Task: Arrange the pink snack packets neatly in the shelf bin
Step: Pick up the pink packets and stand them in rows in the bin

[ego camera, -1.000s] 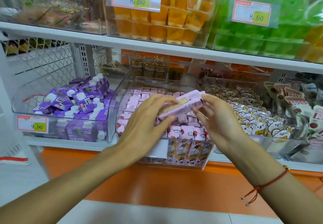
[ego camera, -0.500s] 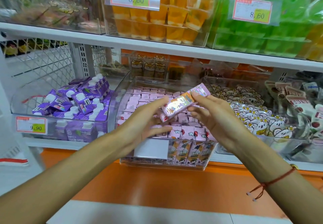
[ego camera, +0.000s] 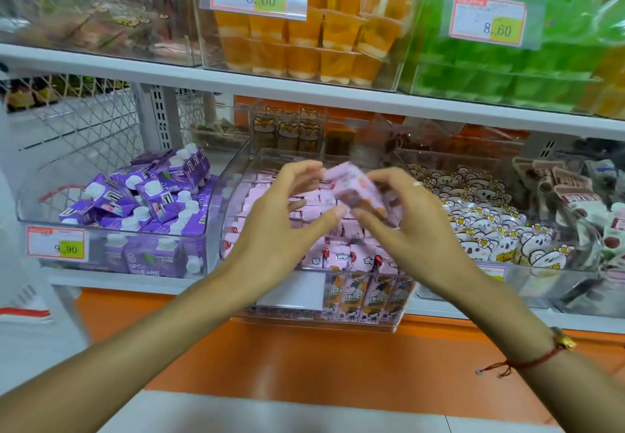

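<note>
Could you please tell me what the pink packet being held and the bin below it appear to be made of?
The pink packet, held between the left hand and right hand, looks like thin printed plastic film with a slight sheen; motion blur leaves that uncertain. The bin appears to be clear rigid plastic, probably acrylic: the packets inside show through its glossy, curved wall.
</note>
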Tool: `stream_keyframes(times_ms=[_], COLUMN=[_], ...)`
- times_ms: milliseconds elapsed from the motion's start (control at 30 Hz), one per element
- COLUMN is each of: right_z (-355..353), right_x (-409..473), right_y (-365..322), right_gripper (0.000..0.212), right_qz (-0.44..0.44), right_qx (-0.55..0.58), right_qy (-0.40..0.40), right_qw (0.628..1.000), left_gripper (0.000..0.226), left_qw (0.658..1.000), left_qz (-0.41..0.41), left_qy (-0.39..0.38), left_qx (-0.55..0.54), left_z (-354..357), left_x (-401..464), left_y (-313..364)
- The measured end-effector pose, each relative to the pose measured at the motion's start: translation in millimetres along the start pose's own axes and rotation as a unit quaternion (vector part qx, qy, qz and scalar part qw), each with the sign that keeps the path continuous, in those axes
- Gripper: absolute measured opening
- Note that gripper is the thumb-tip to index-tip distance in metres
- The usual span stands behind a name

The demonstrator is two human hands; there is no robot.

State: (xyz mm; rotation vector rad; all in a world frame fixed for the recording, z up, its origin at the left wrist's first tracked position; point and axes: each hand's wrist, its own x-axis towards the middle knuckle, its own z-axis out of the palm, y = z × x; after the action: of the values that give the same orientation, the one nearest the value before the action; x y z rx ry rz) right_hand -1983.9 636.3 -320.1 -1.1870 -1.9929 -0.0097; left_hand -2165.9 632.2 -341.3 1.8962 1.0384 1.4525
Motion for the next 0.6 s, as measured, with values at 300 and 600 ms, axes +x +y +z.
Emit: stream_keyframes(times_ms=[300,600], right_z=[7,-11], right_x=[4,5], right_y=[10,33], right_gripper=[0.053,0.033], right_qz=[0.160,0.076], right_qx=[0.273,0.041], right_qy=[0.064,-0.107], right_qw=[0.947,0.991], left_gripper=[0.042,0.040], left_qw=[0.894,0.886], left_qz=[0.082,0.075], left_qy=[-0.192,-0.189], left_qx=[0.397,0.417], left_z=[-1,-3], left_x=[-5,-4], left_y=[-28,-27])
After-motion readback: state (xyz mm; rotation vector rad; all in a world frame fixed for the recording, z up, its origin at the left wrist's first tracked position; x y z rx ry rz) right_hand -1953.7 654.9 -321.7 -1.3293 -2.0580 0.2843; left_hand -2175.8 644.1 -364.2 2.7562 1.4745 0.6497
